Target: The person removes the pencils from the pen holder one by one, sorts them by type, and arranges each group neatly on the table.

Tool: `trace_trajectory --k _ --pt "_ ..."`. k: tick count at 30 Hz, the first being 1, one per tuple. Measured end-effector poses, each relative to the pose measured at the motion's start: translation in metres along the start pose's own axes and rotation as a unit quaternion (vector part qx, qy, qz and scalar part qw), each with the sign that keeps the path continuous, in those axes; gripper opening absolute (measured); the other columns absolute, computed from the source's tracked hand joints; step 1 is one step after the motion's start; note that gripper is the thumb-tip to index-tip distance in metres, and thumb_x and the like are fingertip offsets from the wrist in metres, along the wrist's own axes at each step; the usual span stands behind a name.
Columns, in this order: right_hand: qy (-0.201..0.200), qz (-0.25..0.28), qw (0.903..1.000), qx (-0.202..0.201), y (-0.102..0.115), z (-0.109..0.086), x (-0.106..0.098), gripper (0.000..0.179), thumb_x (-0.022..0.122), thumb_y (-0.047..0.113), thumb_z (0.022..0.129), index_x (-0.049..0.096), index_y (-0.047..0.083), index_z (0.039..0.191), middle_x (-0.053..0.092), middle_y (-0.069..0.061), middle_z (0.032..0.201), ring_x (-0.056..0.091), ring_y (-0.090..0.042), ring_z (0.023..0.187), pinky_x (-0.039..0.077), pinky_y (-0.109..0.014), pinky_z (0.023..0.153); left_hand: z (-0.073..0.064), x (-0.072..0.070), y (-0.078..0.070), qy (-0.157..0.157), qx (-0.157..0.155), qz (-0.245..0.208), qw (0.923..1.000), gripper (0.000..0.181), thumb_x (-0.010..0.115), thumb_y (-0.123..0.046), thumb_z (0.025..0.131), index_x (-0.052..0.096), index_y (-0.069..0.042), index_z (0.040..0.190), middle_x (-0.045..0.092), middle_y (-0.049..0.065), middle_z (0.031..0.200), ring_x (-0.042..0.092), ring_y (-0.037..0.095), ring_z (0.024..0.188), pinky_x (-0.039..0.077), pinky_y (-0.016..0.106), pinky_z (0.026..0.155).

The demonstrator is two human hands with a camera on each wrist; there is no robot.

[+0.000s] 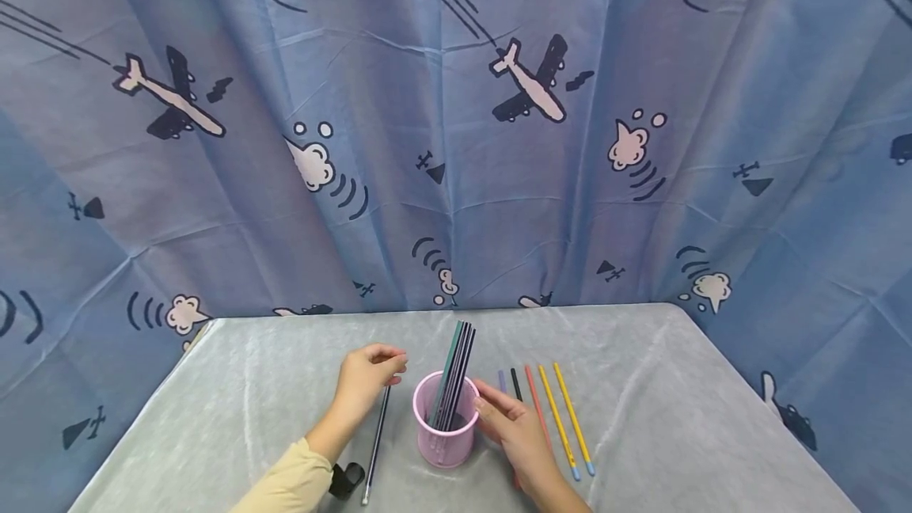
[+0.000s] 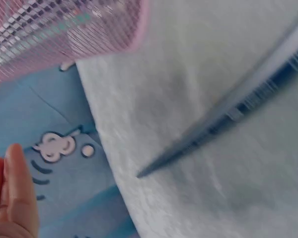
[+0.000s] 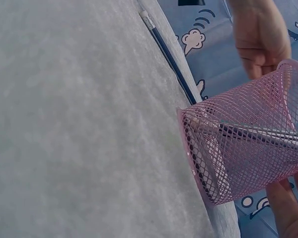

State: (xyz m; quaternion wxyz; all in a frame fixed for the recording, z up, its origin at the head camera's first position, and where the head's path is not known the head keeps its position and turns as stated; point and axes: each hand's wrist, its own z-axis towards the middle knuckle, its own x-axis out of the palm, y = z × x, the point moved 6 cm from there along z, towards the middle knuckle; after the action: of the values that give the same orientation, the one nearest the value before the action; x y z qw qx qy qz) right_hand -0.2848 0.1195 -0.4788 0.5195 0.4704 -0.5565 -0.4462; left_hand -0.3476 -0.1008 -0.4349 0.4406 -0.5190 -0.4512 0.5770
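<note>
A pink mesh pencil cup (image 1: 445,446) stands upright on the table, with several dark striped pencils (image 1: 456,374) and a green one leaning in it. My right hand (image 1: 520,438) holds the cup's right side, fingers and thumb against it near the rim. To the left of the cup my left hand (image 1: 370,374) hovers with nothing in its fingers, by the far end of a dark blue pencil (image 1: 375,450). That pencil lies on the cloth with its white eraser end toward me; its pointed tip shows in the left wrist view.
Right of the cup lie a purple pencil (image 1: 502,381), a black one (image 1: 516,385), a red one (image 1: 534,398) and two yellow ones (image 1: 573,418), partly behind my right hand. A black strap (image 1: 346,480) shows at my left wrist. A blue patterned curtain (image 1: 456,180) hangs behind the table.
</note>
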Motion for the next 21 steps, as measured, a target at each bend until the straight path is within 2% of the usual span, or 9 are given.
trace_trajectory --k 5,13,21 --pt "-0.001 0.000 1.0000 0.004 0.000 0.000 -0.001 0.048 0.064 0.015 0.097 0.053 -0.006 0.138 0.061 -0.018 0.137 0.066 -0.001 0.105 0.058 -0.026 0.094 -0.005 0.010 -0.011 0.012 0.019 -0.030 0.9993 0.020 0.069 -0.005 0.091 0.071 0.009 0.105 0.073 0.026 0.100 0.074 0.023 0.086 0.064 0.029 0.073" --pt "0.000 -0.003 1.0000 0.000 0.001 0.001 0.000 0.048 0.065 0.016 0.096 0.054 -0.006 0.138 0.062 -0.019 0.136 0.066 -0.001 0.105 0.058 -0.026 0.093 -0.008 0.021 -0.019 0.026 0.030 -0.027 0.9988 0.019 0.069 -0.005 0.090 0.072 0.007 0.104 0.074 0.022 0.099 0.074 0.020 0.082 0.064 0.032 0.075" --pt "0.005 -0.007 1.0000 0.004 0.000 0.002 0.000 0.051 0.066 0.019 0.096 0.053 -0.006 0.138 0.063 -0.017 0.135 0.067 0.000 0.104 0.058 -0.026 0.093 -0.009 0.031 -0.024 0.039 0.038 -0.042 0.9976 0.024 0.070 -0.006 0.090 0.070 0.009 0.109 0.073 0.026 0.106 0.074 0.026 0.089 0.064 0.032 0.076"
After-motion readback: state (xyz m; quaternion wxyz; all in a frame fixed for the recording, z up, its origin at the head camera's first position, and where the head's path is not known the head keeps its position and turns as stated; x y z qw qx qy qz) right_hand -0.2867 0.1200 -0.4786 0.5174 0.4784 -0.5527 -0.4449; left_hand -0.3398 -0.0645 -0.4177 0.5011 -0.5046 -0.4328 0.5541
